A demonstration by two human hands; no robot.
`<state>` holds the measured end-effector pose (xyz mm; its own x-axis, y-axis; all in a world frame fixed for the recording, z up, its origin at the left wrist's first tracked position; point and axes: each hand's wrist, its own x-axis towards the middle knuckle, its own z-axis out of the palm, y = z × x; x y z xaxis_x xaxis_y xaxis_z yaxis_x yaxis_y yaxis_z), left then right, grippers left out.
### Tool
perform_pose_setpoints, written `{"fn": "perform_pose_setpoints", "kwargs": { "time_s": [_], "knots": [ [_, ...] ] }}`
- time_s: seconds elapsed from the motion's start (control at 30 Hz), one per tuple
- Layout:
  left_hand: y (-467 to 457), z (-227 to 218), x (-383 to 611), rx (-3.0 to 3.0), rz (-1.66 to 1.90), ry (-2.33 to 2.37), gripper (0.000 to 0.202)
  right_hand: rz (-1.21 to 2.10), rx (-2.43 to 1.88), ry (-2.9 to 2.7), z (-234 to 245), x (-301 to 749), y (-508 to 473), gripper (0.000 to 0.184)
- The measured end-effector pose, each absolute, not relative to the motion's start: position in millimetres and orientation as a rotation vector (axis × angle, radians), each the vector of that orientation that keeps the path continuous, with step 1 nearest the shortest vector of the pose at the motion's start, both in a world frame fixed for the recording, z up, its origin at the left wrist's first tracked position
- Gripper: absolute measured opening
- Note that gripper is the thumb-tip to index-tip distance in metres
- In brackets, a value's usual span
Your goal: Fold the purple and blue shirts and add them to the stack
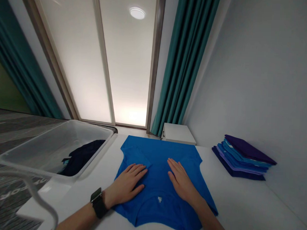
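A bright blue T-shirt (156, 156) lies spread flat on the white table (241, 200), collar toward me, with a small white logo near the neck. My left hand (127, 185) rests flat on the shirt's left side, fingers stretched out; a black watch sits on that wrist. My right hand (182, 180) lies flat on the shirt's middle right, fingers straight and together. Neither hand holds anything.
A clear plastic bin (40, 147) at the left holds dark navy clothing (82, 156). A stack of folded blue and purple garments (243, 156) sits at the right by the wall. A small white cabinet (179, 133) stands behind the table, by teal curtains.
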<state>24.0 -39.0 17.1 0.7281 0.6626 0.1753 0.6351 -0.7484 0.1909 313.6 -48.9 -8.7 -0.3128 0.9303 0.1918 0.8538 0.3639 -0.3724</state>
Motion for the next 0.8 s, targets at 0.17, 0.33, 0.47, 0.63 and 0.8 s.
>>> {"fn": "perform_pose_setpoints", "kwargs": {
  "time_s": [0.17, 0.33, 0.47, 0.63, 0.8],
  "knots": [
    [-50, 27, 4, 2.747, 0.392, 1.335, 0.018, 0.187, -1.642, -2.122, -20, 351, -39, 0.051],
    [-69, 25, -26, 2.684, 0.318, 1.411, 0.012, 0.203, -1.608, -2.171, -25, 356, -38, 0.05],
    [-78, 27, -40, 2.652, 0.253, 1.466, 0.014, 0.243, -1.587, -2.21, -22, 344, -42, 0.049],
    [-82, 29, -47, 2.703, 0.189, 1.431, 0.011, 0.293, -1.561, -2.238, -19, 330, -47, 0.046],
    [-84, 28, -51, 2.745, 0.183, 1.354, 0.017, 0.314, -1.517, -2.21, -28, 332, -45, 0.044]
  ]
}}
